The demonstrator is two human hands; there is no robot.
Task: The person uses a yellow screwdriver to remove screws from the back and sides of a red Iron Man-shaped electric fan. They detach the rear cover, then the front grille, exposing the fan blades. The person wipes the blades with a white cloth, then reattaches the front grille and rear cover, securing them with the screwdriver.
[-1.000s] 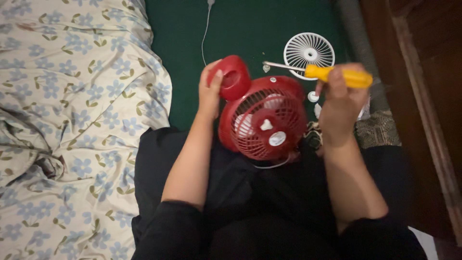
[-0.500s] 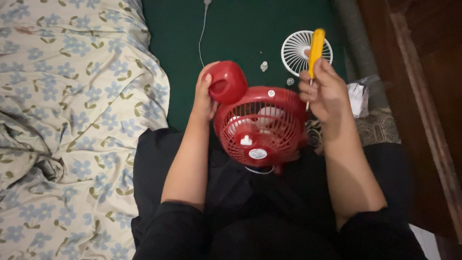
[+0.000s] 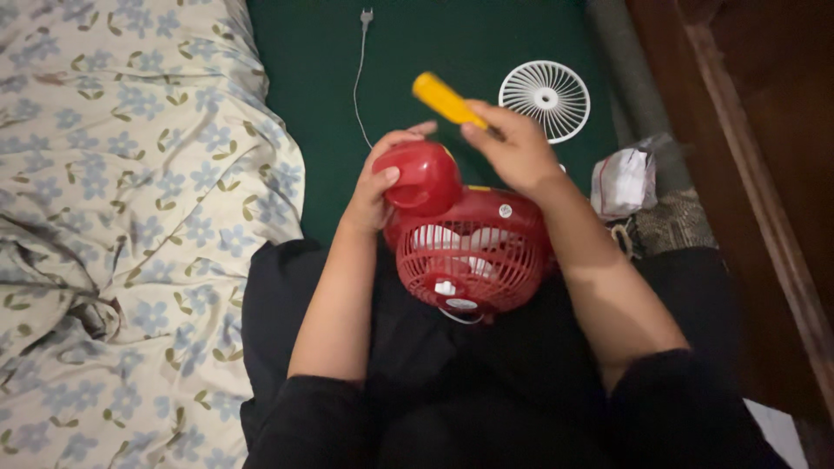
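Note:
A small red table fan [image 3: 473, 252] rests on my lap, its grille facing up toward me. My left hand [image 3: 378, 187] grips the fan's rounded red base [image 3: 421, 176] at the upper left. My right hand [image 3: 512, 148] hovers just above the fan's top edge and holds a screwdriver with a yellow handle [image 3: 445, 99]; the handle points up and to the left, and the shaft is hidden behind my fingers.
A white fan grille [image 3: 545, 97] lies on the green mat [image 3: 434, 43] beyond my right hand. A white cord with a plug [image 3: 360, 52] runs up the mat. A crumpled clear bag [image 3: 621, 181] sits at right. A floral blanket [image 3: 130, 217] fills the left.
My right hand swung the screwdriver from upright over the white grille to a leftward tilt above the fan. The fan tipped with its grille lower on my lap.

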